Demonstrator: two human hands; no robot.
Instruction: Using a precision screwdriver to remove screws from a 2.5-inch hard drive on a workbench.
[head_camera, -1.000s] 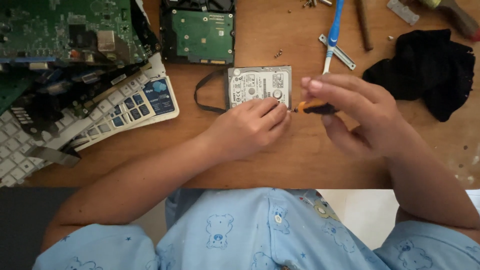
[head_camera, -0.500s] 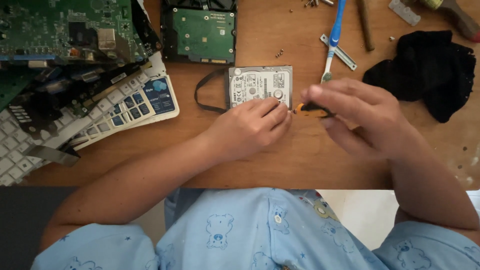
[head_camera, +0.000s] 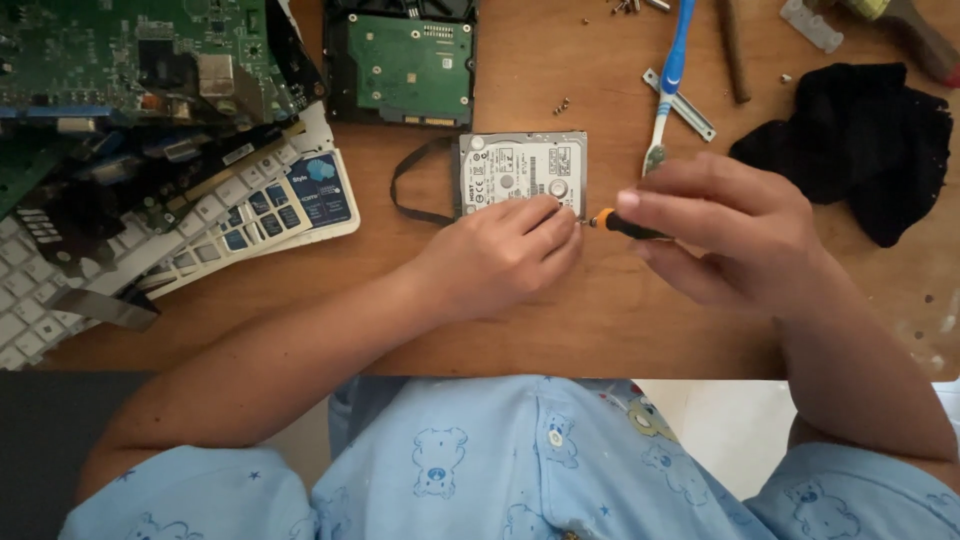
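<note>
This looks like a home repair corner for electronics rather than a proper workshop. A plain wooden counter (head_camera: 560, 330), scratched and flecked with paint at its right edge, carries a heap of green circuit boards (head_camera: 110, 50) piled over white keyboards (head_camera: 230, 215), a larger hard drive (head_camera: 402, 62) lying board side up and a small silver hard drive (head_camera: 520, 170) with its label showing. Loose screws (head_camera: 562, 105), a blue toothbrush (head_camera: 668, 85) and a crumpled black cloth (head_camera: 850, 140) lie scattered about. The person sits in light blue pyjamas (head_camera: 480, 460) printed with bears.
</note>
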